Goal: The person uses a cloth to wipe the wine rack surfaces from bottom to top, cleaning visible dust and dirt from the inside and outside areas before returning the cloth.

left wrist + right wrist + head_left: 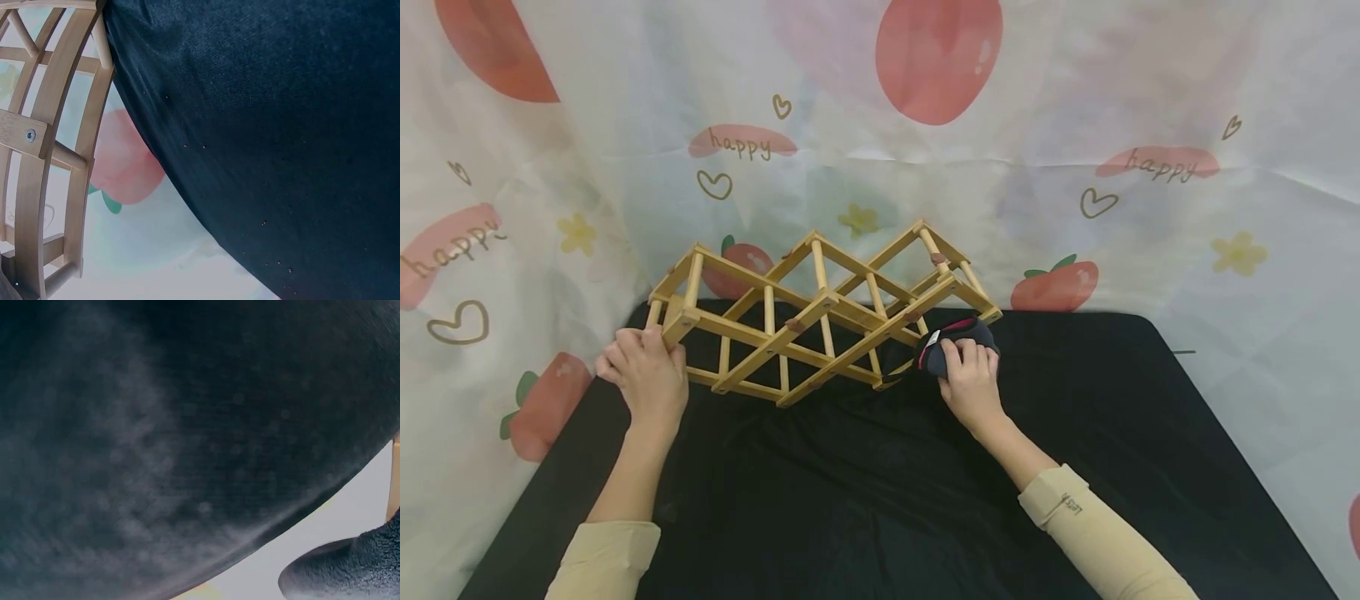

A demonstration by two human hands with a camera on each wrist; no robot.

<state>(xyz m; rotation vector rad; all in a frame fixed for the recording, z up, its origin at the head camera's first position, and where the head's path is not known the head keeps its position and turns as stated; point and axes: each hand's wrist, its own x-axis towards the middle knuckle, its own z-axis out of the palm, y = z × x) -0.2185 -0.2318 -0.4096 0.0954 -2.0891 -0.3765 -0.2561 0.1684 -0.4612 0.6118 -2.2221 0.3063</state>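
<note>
A folding wooden lattice rack [827,298], like a wine rack, is stretched out over the far part of the black table. My left hand [647,375] grips its left end from the near side. In the left wrist view the slats and dowels of the rack [39,169] run down the left side. My right hand [973,379] holds a soft navy cloth item [985,333] with red trim and a white tag, against the rack's right end. Part of the dark cloth [350,569] enters the right wrist view at lower right; its exact kind I cannot tell.
Black fabric covers the table [865,508]. Behind and to the left hangs a pale curtain [1000,200] printed with red fruit, hearts and "happy". The table's far edge lies close behind the rack.
</note>
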